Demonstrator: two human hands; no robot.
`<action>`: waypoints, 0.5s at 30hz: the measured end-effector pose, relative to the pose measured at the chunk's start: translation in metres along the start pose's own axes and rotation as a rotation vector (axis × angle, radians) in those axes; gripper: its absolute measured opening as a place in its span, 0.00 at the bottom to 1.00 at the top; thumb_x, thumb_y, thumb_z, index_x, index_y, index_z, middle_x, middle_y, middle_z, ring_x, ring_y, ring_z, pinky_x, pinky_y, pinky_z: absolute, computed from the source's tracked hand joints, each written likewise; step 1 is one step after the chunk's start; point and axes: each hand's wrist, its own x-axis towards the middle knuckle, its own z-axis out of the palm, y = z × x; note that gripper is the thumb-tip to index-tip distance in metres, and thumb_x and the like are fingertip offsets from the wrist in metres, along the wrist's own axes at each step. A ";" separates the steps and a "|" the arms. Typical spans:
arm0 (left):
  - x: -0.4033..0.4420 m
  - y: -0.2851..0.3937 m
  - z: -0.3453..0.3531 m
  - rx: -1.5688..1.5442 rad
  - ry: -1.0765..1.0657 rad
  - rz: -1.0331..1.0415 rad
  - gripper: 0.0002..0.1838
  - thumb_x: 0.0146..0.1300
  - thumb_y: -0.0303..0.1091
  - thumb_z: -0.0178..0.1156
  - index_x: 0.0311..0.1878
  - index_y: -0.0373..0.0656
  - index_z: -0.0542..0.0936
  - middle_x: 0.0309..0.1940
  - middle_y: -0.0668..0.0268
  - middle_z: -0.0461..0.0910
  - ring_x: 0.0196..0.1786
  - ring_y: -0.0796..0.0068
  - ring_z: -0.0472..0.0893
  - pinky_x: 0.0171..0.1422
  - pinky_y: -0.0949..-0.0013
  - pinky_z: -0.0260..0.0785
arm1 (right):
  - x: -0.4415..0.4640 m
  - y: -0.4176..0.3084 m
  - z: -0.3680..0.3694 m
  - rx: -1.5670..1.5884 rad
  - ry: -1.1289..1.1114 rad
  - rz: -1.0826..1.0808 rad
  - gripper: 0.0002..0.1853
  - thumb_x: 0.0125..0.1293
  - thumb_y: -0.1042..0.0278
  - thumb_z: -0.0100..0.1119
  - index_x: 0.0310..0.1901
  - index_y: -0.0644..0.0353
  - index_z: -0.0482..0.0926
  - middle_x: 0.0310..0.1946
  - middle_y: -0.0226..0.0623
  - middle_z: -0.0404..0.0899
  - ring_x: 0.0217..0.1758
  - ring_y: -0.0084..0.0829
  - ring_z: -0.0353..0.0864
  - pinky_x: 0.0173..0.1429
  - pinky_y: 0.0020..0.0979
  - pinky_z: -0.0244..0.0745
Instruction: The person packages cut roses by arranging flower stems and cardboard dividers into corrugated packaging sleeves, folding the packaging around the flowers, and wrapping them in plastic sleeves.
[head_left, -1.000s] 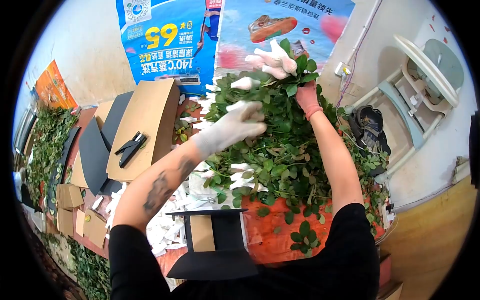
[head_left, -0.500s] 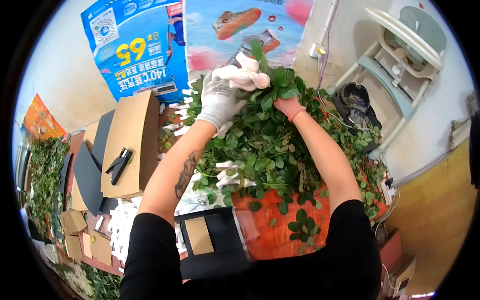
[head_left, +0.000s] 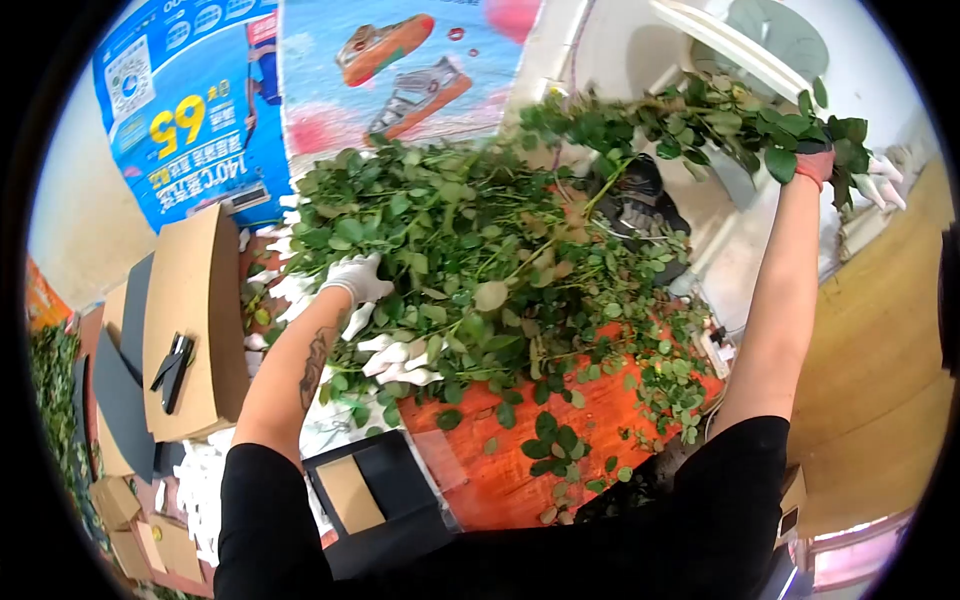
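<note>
My right hand (head_left: 812,162), in a dark glove with a reddish cuff, is raised far out to the right and closed around a bunch of leafy rose stems (head_left: 690,122). White-sleeved flower heads (head_left: 880,184) stick out beyond that hand, and the stems stretch leftward over the pile. My left hand (head_left: 360,278), in a white glove, rests at the left edge of a large heap of leafy stems (head_left: 470,240). Its fingers look stretched and apart, with the tips partly among leaves. More white-sleeved heads (head_left: 400,362) lie just below it.
On the left stand cardboard sheets (head_left: 190,330) with a black stapler-like tool (head_left: 173,372) on them. A black box (head_left: 385,480) holding a cardboard piece sits near my body. Behind the heap are posters (head_left: 390,75), and a high chair (head_left: 730,50) and dark shoe-like item (head_left: 640,205) are at right.
My right hand has swung far right, carrying the bunch from the heap's top. The left hand has moved down and left, away from the bunch. The camera view has turned right.
</note>
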 end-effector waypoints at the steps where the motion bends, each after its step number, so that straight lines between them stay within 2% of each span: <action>1: 0.001 0.004 -0.007 -0.038 -0.004 -0.001 0.41 0.51 0.58 0.56 0.67 0.48 0.64 0.65 0.54 0.65 0.69 0.54 0.62 0.71 0.57 0.54 | -0.003 0.007 -0.017 -0.004 -0.056 0.034 0.28 0.63 0.41 0.45 0.62 0.43 0.70 0.56 0.41 0.75 0.63 0.39 0.70 0.64 0.38 0.64; 2: 0.002 0.009 -0.013 -0.024 -0.020 -0.029 0.41 0.52 0.58 0.56 0.67 0.46 0.64 0.66 0.53 0.64 0.69 0.54 0.62 0.71 0.58 0.54 | 0.007 0.022 -0.011 -0.041 -0.078 0.011 0.27 0.64 0.44 0.46 0.62 0.46 0.69 0.56 0.42 0.75 0.63 0.39 0.70 0.65 0.38 0.64; 4: -0.011 0.029 -0.020 -0.109 0.267 0.043 0.40 0.52 0.57 0.55 0.65 0.43 0.65 0.64 0.52 0.66 0.67 0.53 0.65 0.70 0.58 0.55 | 0.010 0.035 -0.013 -0.070 -0.104 -0.015 0.26 0.64 0.45 0.46 0.61 0.47 0.70 0.55 0.42 0.75 0.62 0.39 0.71 0.64 0.37 0.65; 5: -0.002 0.037 -0.007 -0.255 0.476 0.144 0.40 0.54 0.57 0.56 0.65 0.41 0.65 0.62 0.50 0.67 0.66 0.52 0.64 0.71 0.61 0.54 | 0.008 0.040 -0.012 -0.065 -0.115 -0.031 0.26 0.63 0.46 0.46 0.60 0.47 0.70 0.54 0.41 0.75 0.61 0.38 0.71 0.63 0.37 0.65; 6: -0.024 0.059 -0.023 -0.439 0.460 0.266 0.36 0.56 0.53 0.55 0.63 0.38 0.67 0.61 0.48 0.67 0.66 0.53 0.65 0.70 0.61 0.55 | 0.002 0.037 -0.011 -0.059 -0.134 -0.053 0.25 0.63 0.46 0.46 0.59 0.47 0.70 0.54 0.41 0.75 0.60 0.38 0.71 0.63 0.37 0.65; 7: -0.018 0.072 -0.020 -0.428 0.431 0.385 0.34 0.58 0.51 0.56 0.62 0.37 0.68 0.62 0.47 0.67 0.66 0.54 0.66 0.69 0.62 0.57 | -0.005 0.030 -0.008 -0.045 -0.155 -0.072 0.25 0.63 0.46 0.46 0.59 0.48 0.71 0.53 0.41 0.75 0.60 0.38 0.71 0.62 0.37 0.66; 8: -0.025 0.092 -0.022 -0.437 0.314 0.399 0.34 0.58 0.51 0.57 0.63 0.37 0.68 0.63 0.48 0.67 0.66 0.53 0.66 0.68 0.62 0.59 | -0.007 0.026 -0.009 -0.033 -0.162 -0.084 0.25 0.63 0.47 0.47 0.58 0.48 0.71 0.52 0.41 0.75 0.59 0.38 0.71 0.62 0.37 0.66; 9: -0.025 0.104 -0.022 -0.352 0.100 0.456 0.34 0.59 0.53 0.54 0.63 0.39 0.68 0.63 0.50 0.68 0.66 0.53 0.66 0.68 0.62 0.59 | -0.013 0.023 -0.009 -0.023 -0.173 -0.093 0.24 0.63 0.47 0.47 0.57 0.48 0.71 0.52 0.41 0.75 0.59 0.38 0.71 0.61 0.37 0.66; 10: -0.027 0.116 -0.020 -0.148 -0.031 0.445 0.35 0.58 0.57 0.52 0.63 0.43 0.69 0.64 0.52 0.67 0.66 0.54 0.66 0.68 0.61 0.60 | -0.017 0.023 -0.008 -0.018 -0.178 -0.098 0.24 0.63 0.48 0.47 0.57 0.49 0.71 0.51 0.41 0.75 0.58 0.38 0.72 0.61 0.37 0.66; 12: -0.035 0.120 -0.017 0.055 -0.094 0.365 0.37 0.56 0.62 0.51 0.64 0.47 0.69 0.65 0.55 0.66 0.67 0.55 0.66 0.68 0.60 0.59 | -0.019 0.024 -0.010 -0.004 -0.172 -0.106 0.23 0.62 0.48 0.47 0.55 0.50 0.72 0.50 0.41 0.75 0.57 0.38 0.72 0.60 0.37 0.67; 13: -0.036 0.112 -0.014 0.065 -0.075 0.333 0.36 0.54 0.60 0.51 0.65 0.54 0.69 0.66 0.57 0.64 0.70 0.55 0.61 0.70 0.55 0.55 | -0.021 0.026 -0.010 0.007 -0.165 -0.110 0.22 0.62 0.49 0.47 0.55 0.50 0.72 0.49 0.40 0.75 0.57 0.38 0.72 0.60 0.37 0.67; 14: -0.038 0.099 -0.008 0.067 -0.081 0.324 0.36 0.54 0.60 0.51 0.65 0.54 0.69 0.66 0.57 0.64 0.70 0.55 0.61 0.70 0.55 0.55 | -0.021 0.027 -0.012 0.012 -0.158 -0.115 0.22 0.62 0.49 0.48 0.54 0.50 0.72 0.49 0.40 0.75 0.56 0.37 0.72 0.59 0.37 0.67; 15: -0.040 0.082 -0.001 0.194 -0.105 0.309 0.36 0.54 0.61 0.51 0.65 0.55 0.68 0.67 0.57 0.63 0.71 0.54 0.59 0.72 0.54 0.52 | -0.023 0.030 -0.014 0.020 -0.149 -0.121 0.22 0.62 0.50 0.48 0.53 0.51 0.72 0.48 0.40 0.75 0.55 0.37 0.72 0.59 0.37 0.67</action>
